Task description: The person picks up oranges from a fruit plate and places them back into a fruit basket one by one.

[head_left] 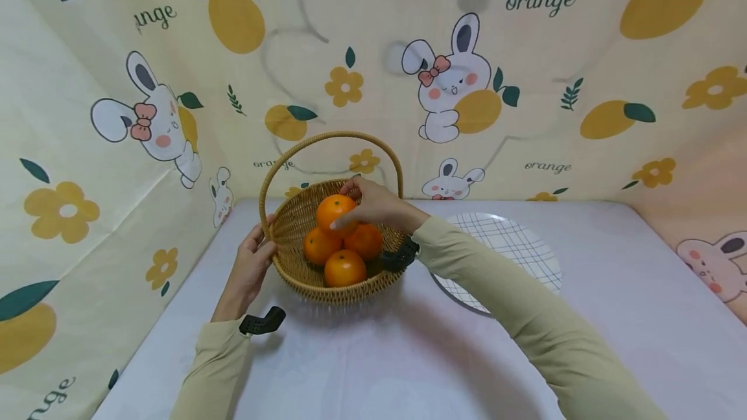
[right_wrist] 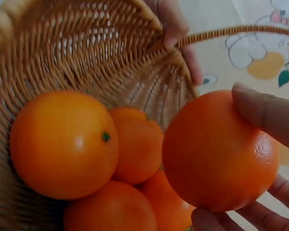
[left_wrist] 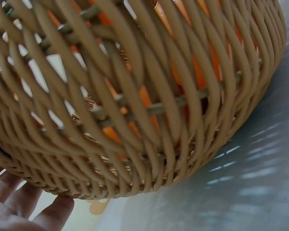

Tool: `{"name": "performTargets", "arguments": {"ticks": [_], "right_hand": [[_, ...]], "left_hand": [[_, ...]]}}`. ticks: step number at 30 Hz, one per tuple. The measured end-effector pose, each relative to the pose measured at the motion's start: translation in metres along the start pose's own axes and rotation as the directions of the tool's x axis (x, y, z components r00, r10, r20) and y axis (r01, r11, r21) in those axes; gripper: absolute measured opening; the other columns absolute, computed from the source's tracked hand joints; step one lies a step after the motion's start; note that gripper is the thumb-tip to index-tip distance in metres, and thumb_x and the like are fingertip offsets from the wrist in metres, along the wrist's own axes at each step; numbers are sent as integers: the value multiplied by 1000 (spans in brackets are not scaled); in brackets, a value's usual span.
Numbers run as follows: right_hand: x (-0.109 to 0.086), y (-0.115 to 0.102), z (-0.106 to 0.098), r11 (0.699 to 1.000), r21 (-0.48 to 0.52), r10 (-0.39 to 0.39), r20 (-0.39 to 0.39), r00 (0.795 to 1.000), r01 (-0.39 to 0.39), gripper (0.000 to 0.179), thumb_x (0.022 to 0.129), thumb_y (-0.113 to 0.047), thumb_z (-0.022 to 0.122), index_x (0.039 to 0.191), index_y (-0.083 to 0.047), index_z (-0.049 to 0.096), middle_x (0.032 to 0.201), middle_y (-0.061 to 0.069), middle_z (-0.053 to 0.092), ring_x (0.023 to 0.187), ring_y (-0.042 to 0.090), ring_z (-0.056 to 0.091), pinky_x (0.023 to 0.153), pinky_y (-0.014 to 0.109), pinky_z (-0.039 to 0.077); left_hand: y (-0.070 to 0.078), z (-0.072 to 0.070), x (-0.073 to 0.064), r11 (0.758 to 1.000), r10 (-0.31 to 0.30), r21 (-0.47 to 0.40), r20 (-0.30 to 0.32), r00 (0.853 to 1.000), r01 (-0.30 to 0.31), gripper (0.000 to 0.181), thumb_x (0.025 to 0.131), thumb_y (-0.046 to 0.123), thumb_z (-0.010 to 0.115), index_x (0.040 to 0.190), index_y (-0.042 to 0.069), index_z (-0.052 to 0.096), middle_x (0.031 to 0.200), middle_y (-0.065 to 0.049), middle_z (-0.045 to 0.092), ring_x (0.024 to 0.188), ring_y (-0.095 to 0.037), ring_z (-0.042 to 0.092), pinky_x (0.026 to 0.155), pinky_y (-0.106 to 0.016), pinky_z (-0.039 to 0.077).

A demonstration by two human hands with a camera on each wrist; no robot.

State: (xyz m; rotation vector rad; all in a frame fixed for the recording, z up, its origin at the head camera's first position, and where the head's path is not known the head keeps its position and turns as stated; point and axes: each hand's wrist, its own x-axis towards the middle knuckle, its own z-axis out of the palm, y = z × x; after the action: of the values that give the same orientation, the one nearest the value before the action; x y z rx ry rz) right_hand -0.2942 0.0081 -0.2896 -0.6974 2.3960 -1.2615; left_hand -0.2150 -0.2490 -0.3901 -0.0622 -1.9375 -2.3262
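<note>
A woven wicker basket (head_left: 300, 209) with a tall arched handle stands on the table, tilted so its inside shows. My left hand (head_left: 248, 264) grips its left rim beside the foot of the handle; in the left wrist view, fingers (left_wrist: 53, 214) lie against the weave. Over the basket my right hand (head_left: 379, 205) holds an orange (right_wrist: 219, 151) between thumb and fingers. Several other oranges (head_left: 344, 269) lie inside below it, one with a green stem spot (right_wrist: 62, 144) in the right wrist view. The held orange partly covers those behind.
Right of the basket lies a round white plate (head_left: 513, 238) with a dark grid pattern, partly hidden by the right sleeve (head_left: 502, 290). A pale cloth covers the table (head_left: 350, 355). Printed cloth walls (head_left: 373, 5) rise behind and on both sides.
</note>
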Motion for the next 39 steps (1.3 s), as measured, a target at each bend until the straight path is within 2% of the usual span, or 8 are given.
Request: {"name": "performTargets", "arguments": {"ticks": [4, 8, 11, 18, 27, 39], "right_hand": [[8, 4, 1, 1000, 3, 29, 6, 1000, -29, 65, 72, -26, 86, 122, -12, 48, 116, 10, 56, 93, 24, 56, 77, 38, 51], [13, 10, 2, 998, 9, 60, 32, 998, -60, 64, 71, -25, 87, 121, -11, 50, 112, 10, 58, 91, 23, 56, 73, 36, 51], [15, 14, 3, 997, 20, 79, 61, 995, -80, 64, 72, -25, 86, 123, -11, 49, 116, 10, 57, 97, 23, 57, 73, 33, 50], [16, 17, 4, 994, 63, 83, 81, 993, -88, 62, 75, -20, 84, 124, -10, 48, 118, 13, 55, 102, 25, 57, 77, 36, 52], [16, 21, 7, 995, 36, 91, 119, 989, -96, 71, 73, -21, 85, 133, -11, 50, 121, 15, 54, 105, 25, 54, 82, 38, 49], [13, 17, 8, 995, 45, 78, 151, 986, -85, 71, 72, -14, 85, 133, -9, 48, 119, 13, 52, 106, 24, 55, 83, 39, 50]], "left_hand": [[0, 0, 0, 1000, 4, 0, 6, 1000, -4, 67, 88, -12, 39, 152, 0, 23, 147, -23, 31, 119, -26, 41, 82, -24, 46], [0, 0, 0, 1000, 5, 3, 4, 1000, -5, 67, 89, -12, 40, 152, 0, 23, 147, -22, 31, 118, -25, 41, 82, -24, 46], [0, 0, 0, 1000, 4, 6, 1, 1000, -4, 66, 89, -12, 40, 152, 0, 23, 147, -22, 31, 117, -24, 41, 82, -23, 46], [0, 0, 1, 1000, 3, 11, -2, 1000, -3, 66, 89, -12, 40, 152, 0, 24, 146, -22, 32, 114, -21, 43, 80, -22, 45], [-2, -2, 0, 1000, -1, 19, -4, 1000, 1, 66, 89, -11, 40, 151, 0, 25, 145, -21, 33, 105, -18, 44, 69, -19, 41], [-1, -4, -1, 1000, 2, 24, 28, 1000, -3, 67, 91, -7, 42, 153, 3, 21, 153, -16, 26, 121, -24, 37, 81, -22, 43]]}}
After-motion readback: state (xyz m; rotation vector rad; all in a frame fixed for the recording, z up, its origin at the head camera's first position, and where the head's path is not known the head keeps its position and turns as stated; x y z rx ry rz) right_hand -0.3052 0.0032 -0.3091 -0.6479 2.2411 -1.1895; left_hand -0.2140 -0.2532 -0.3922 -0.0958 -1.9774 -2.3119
